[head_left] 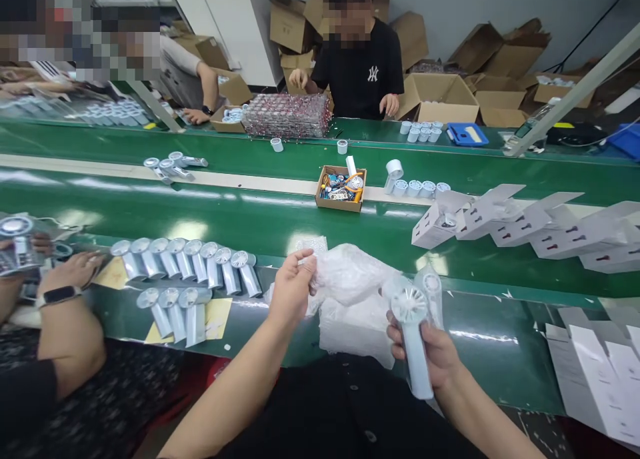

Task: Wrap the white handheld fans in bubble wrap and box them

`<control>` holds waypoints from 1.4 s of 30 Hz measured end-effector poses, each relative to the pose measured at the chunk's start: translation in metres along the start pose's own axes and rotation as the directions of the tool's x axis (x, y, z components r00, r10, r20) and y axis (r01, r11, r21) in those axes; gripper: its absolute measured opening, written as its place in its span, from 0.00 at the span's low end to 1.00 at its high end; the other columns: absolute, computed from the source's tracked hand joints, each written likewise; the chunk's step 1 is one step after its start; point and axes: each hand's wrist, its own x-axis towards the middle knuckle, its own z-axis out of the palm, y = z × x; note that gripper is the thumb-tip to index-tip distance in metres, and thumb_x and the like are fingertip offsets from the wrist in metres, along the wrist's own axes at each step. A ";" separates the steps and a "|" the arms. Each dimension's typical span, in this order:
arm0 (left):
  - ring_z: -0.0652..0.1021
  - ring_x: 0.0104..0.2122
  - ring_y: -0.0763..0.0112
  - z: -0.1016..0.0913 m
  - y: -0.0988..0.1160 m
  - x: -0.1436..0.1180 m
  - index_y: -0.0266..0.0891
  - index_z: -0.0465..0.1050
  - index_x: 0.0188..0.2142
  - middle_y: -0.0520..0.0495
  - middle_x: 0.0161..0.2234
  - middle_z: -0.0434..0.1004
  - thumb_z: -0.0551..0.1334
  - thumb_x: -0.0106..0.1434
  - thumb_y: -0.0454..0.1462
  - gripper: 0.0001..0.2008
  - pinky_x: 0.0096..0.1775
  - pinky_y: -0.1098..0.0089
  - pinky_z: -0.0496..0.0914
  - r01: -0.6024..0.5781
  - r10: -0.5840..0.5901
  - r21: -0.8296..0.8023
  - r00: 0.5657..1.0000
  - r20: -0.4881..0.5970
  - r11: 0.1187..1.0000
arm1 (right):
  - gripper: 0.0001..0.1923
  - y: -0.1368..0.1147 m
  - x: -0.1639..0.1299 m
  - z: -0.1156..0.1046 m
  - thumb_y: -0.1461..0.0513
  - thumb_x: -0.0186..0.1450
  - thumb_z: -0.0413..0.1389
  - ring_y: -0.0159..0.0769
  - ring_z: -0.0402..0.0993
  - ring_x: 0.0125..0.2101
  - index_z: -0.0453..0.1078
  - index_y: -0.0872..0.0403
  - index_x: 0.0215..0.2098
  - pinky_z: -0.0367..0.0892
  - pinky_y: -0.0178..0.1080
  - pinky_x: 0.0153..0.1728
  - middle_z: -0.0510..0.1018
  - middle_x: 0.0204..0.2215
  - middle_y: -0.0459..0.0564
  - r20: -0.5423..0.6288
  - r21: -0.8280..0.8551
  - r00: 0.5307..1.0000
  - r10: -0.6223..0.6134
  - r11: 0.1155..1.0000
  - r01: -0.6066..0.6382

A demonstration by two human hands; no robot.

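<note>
In my right hand (440, 356) is a light blue handheld fan (417, 352), its round slatted head up and its handle slanting down toward me. My left hand (295, 286) pinches the edge of a clear bubble wrap bag (355, 272), which spreads toward the fan head. Beneath that bag lies a stack of more bubble wrap bags (350, 329) at the bench edge. Just behind the held fan, another fan in clear wrap (431, 289) lies on the bench.
Rows of fans (187, 259) lie to the left, beside a co-worker's arm (70, 292). Open white boxes (480, 222) stand on the right, with flattened white cartons (595, 366) nearer. A small cardboard box of tools (341, 204) sits ahead. Across the green belt (270, 212) another person (360, 66) works.
</note>
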 end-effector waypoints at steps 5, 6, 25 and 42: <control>0.57 0.13 0.82 -0.004 -0.019 0.026 0.38 0.66 0.26 0.60 0.16 0.59 0.71 0.42 0.53 0.24 0.16 0.76 0.50 0.245 -0.244 -0.020 0.968 0.065 0.969 | 0.29 0.005 0.031 -0.025 0.50 0.49 0.71 0.26 0.72 0.30 0.70 0.50 0.44 0.70 0.29 0.31 0.75 0.33 0.42 -0.007 0.091 0.999 0.044 0.995 -0.043; 0.56 0.13 0.82 -0.003 -0.024 0.031 0.38 0.65 0.25 0.60 0.15 0.58 0.71 0.43 0.53 0.24 0.16 0.76 0.49 0.253 -0.253 -0.003 0.965 0.064 0.967 | 0.28 0.006 0.035 -0.028 0.49 0.48 0.72 0.26 0.72 0.30 0.71 0.50 0.42 0.70 0.29 0.30 0.75 0.32 0.42 0.025 0.073 0.998 0.065 0.995 -0.066; 0.72 0.32 0.71 0.029 -0.077 -0.005 0.40 0.66 0.41 0.53 0.33 0.71 0.75 0.41 0.40 0.29 0.37 0.68 0.67 -0.050 -0.067 0.215 0.861 0.504 0.975 | 0.23 0.007 0.057 -0.007 0.49 0.59 0.64 0.29 0.74 0.28 0.72 0.55 0.45 0.71 0.33 0.33 0.80 0.37 0.49 -0.086 0.043 0.979 0.184 0.983 -0.181; 0.75 0.30 0.69 0.030 -0.041 -0.020 0.38 0.77 0.32 0.50 0.28 0.77 0.65 0.51 0.39 0.09 0.35 0.69 0.69 -0.060 0.002 0.225 0.968 0.250 0.972 | 0.35 -0.008 0.002 0.015 0.61 0.49 0.71 0.35 0.79 0.28 0.61 0.48 0.51 0.72 0.37 0.29 0.75 0.40 0.45 -0.087 -0.420 0.992 0.093 0.899 -0.121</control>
